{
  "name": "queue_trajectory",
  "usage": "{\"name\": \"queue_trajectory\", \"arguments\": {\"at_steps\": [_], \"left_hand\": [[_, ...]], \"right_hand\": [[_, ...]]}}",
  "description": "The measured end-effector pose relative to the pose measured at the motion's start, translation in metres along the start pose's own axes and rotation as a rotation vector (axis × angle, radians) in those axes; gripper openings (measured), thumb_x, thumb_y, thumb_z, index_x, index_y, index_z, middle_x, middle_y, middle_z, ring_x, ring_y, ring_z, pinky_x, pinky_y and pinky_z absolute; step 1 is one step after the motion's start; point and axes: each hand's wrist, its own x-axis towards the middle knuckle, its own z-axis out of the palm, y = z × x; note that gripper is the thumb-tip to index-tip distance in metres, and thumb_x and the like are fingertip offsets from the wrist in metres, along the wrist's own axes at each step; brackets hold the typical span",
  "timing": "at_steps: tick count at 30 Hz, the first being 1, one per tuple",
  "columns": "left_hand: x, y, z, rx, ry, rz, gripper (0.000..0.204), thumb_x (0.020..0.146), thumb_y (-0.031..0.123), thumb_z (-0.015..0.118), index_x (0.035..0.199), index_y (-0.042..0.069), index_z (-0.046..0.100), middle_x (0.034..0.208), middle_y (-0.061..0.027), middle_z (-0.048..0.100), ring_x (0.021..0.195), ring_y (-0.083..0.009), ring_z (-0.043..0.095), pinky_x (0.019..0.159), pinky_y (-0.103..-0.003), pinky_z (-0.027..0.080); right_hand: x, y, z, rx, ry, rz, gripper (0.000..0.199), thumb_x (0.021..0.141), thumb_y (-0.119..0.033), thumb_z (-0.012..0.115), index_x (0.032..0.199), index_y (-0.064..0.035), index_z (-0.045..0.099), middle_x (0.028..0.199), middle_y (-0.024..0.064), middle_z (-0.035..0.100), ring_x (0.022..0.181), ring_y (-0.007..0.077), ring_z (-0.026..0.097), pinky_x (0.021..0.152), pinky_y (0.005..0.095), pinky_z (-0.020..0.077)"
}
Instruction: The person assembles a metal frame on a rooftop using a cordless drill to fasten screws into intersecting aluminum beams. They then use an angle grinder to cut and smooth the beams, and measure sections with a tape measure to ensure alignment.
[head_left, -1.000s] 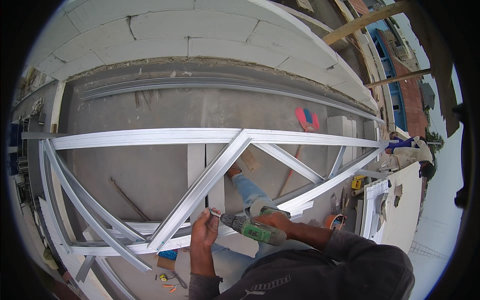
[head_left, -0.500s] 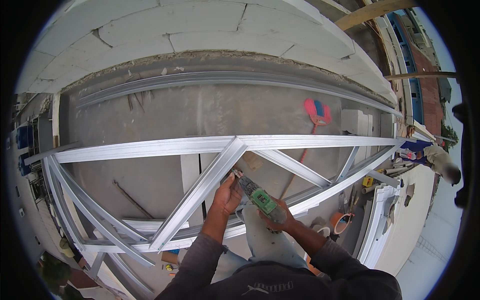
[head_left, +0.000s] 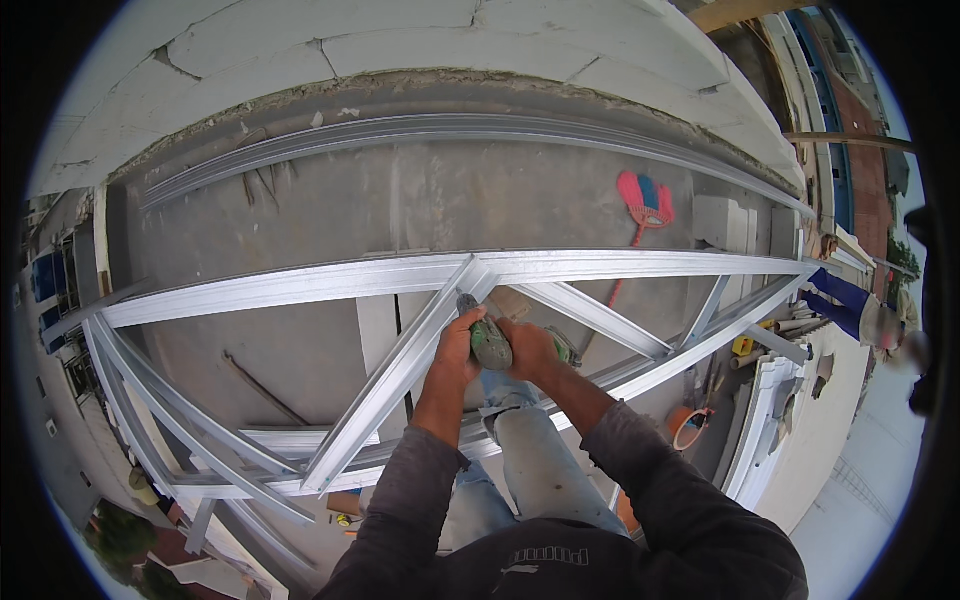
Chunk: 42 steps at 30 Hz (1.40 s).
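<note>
drill (head_left: 490, 343): green and grey power tool at the middle of the view, nose pointing toward 11 o'clock at the joint where the slanted strut meets the long top rail
left hand (head_left: 455, 350): at 9 o'clock of the drill, fingers closed round the front of its body, knuckles just beside the slanted strut
right hand (head_left: 530, 348): at 3 o'clock of the drill, fingers wrapped on the rear grip; the trigger finger is hidden, so I cannot tell whether it presses
drill handling: judged compact and fairly heavy for its bulk, stiff shell, likely to twist in the wrist under load; best held as now, one hand on the grip, the other steadying the body behind the nose
metal frame (head_left: 300, 285): long truss of thin pale channel lying flat on the floor, rails running from 9 to 3 o'clock, struts crossing between them
frame handling: judged light for its length, springy and easily bent, edges probably sharp; safest gripped on the flat faces near a joint
slanted strut (head_left: 395, 375): runs from 7 o'clock up to the joint under the drill nose
concrete floor (head_left: 300, 210): grey, bare patches between the rails
broom (head_left: 645, 200): pink and blue head at 1 o'clock, well apart from the hands
orange bucket (head_left: 690, 427): at 4 o'clock, near the lower rail
other person (head_left: 860, 310): at 3 o'clock by the wall edge, well apart
</note>
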Motion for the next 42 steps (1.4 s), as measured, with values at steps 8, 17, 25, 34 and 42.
{"name": "queue_trajectory", "arguments": {"at_steps": [8,17,25,34,42], "left_hand": [[0.009,0.01,0.008,-0.09,0.001,-0.051,0.02,0.087,0.015,0.071,0.103,0.005,0.064,0.091,-0.0102,0.068,0.079,-0.028,0.07,0.077,-0.045,0.061],[0.027,0.017,-0.005,-0.164,-0.038,-0.098,0.016,0.081,0.012,0.072,0.094,0.007,0.063,0.089,-0.0076,0.065,0.081,-0.0278,0.068,0.08,-0.046,0.06],[0.035,0.015,-0.006,-0.231,-0.026,-0.063,0.009,0.082,0.012,0.068,0.088,0.006,0.063,0.088,-0.009,0.067,0.078,-0.0286,0.068,0.079,-0.045,0.06],[0.047,0.027,0.001,-0.372,-0.086,-0.064,0.004,0.083,0.009,0.063,0.085,0.005,0.063,0.088,-0.0105,0.067,0.081,-0.0301,0.068,0.083,-0.045,0.059],[0.05,0.01,-0.011,-0.436,-0.124,-0.043,0.01,0.08,0.002,0.063,0.09,0.0,0.061,0.091,-0.0139,0.065,0.084,-0.0297,0.067,0.086,-0.045,0.061]], "right_hand": [[0.012,-0.011,-0.023,-0.031,-0.074,0.0,0.049,0.073,-0.027,0.082,0.118,-0.013,0.066,0.092,0.0189,0.075,0.09,0.0433,0.072,0.079,0.0542,0.0579],[0.029,-0.017,-0.025,-0.123,-0.143,0.009,0.063,0.073,-0.03,0.083,0.133,-0.0185,0.064,0.101,0.0158,0.076,0.098,0.0391,0.073,0.084,0.0515,0.0587],[0.044,-0.032,-0.04,-0.25,-0.303,0.094,0.075,0.074,-0.033,0.083,0.143,-0.0223,0.057,0.11,0.0136,0.075,0.103,0.0361,0.073,0.086,0.0504,0.0595],[0.074,-0.043,-0.067,-0.398,-0.392,0.008,0.049,0.081,-0.032,0.078,0.126,-0.0147,0.067,0.111,0.012,0.075,0.105,0.0335,0.073,0.09,0.0472,0.0599],[0.067,-0.033,-0.05,-0.503,-0.451,0.01,0.073,0.086,-0.026,0.072,0.153,-0.02,0.045,0.111,0.0124,0.075,0.106,0.0322,0.073,0.088,0.0454,0.0605]]}}
